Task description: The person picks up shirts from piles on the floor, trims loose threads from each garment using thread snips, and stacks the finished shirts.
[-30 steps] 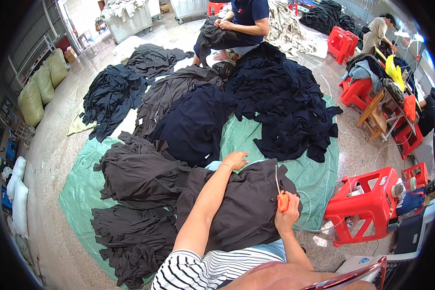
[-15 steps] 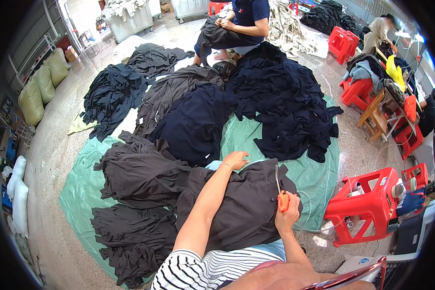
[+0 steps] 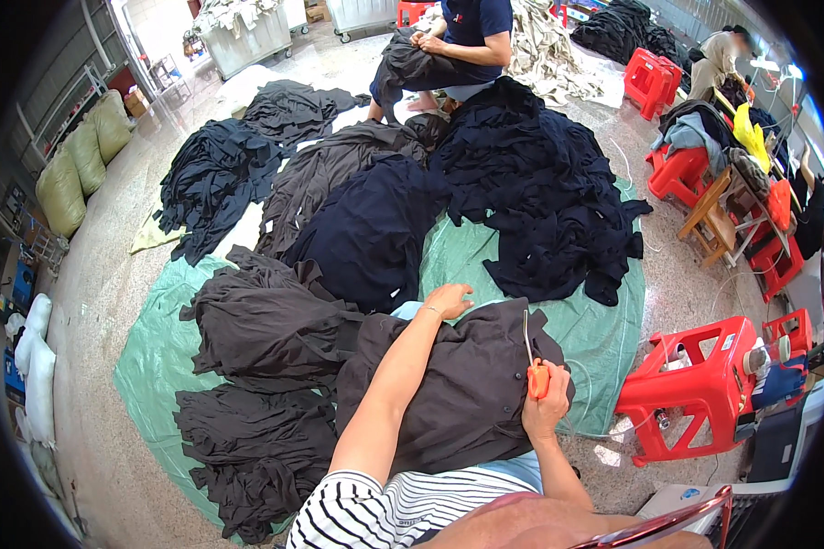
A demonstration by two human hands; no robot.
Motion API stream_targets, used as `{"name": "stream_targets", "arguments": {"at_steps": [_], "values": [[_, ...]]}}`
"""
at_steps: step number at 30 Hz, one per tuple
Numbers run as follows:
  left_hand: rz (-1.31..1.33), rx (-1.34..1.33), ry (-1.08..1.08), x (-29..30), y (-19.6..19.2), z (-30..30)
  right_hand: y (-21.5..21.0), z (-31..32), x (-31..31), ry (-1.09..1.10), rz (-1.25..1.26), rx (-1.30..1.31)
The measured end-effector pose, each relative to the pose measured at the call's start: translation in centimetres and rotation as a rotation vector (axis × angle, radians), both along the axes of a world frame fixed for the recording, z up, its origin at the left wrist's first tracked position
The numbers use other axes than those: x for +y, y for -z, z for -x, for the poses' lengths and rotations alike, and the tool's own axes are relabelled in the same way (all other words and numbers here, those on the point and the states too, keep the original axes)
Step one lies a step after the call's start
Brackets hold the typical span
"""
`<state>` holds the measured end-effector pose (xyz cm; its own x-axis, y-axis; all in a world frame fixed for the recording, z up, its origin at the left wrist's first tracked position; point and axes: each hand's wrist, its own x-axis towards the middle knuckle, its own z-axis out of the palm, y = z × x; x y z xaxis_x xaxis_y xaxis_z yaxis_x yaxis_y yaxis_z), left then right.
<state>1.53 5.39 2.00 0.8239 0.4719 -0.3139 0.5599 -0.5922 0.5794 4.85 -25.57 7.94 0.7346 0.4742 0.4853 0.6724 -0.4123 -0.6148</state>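
Head view: a dark brown garment [image 3: 439,393] lies spread right in front of the wearer's striped shirt [image 3: 412,503], buttons showing on its right side, and the right hand [image 3: 544,412] is wrapped round an orange-handled tool [image 3: 537,382], its thin metal tube pointing away over the cloth. Left hand [image 3: 449,300] reaches to the garment's far edge; whether it pinches any cloth, we cannot tell. Just left, a brown heap [image 3: 265,325] sits on a green sheet [image 3: 462,252]; beyond, a navy heap [image 3: 366,233]. Right, a red stool [image 3: 691,389]; farther off, a seated co-worker [image 3: 479,41] holds dark cloth [image 3: 410,69].
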Motion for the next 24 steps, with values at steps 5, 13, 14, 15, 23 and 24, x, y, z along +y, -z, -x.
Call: {"name": "stream_targets", "arguments": {"at_steps": [5,13,14,15,23,24], "values": [[-0.040,-0.017,-0.002,-0.2,0.5,0.2,-0.2,0.2,-0.2,0.001,0.000,0.002],[-0.071,-0.051,0.009,-0.8,0.8,0.6,-0.2,0.5,-0.7,-0.007,0.017,0.012],[-0.080,-0.084,0.002,-0.2,1.5,0.4,-0.4,0.6,-0.5,-0.021,0.021,-0.005],[-0.014,-0.134,-0.062,-0.1,0.9,0.2,-0.3,0.5,-0.6,-0.019,0.042,0.009],[-0.032,-0.899,-0.464,-3.2,-9.0,6.1,-4.9,-3.0,-4.1,0.043,0.006,0.258],[0.033,-0.822,-0.404,-4.9,-9.7,7.1,-6.5,-3.1,-5.1,0.046,0.077,0.270]]}}
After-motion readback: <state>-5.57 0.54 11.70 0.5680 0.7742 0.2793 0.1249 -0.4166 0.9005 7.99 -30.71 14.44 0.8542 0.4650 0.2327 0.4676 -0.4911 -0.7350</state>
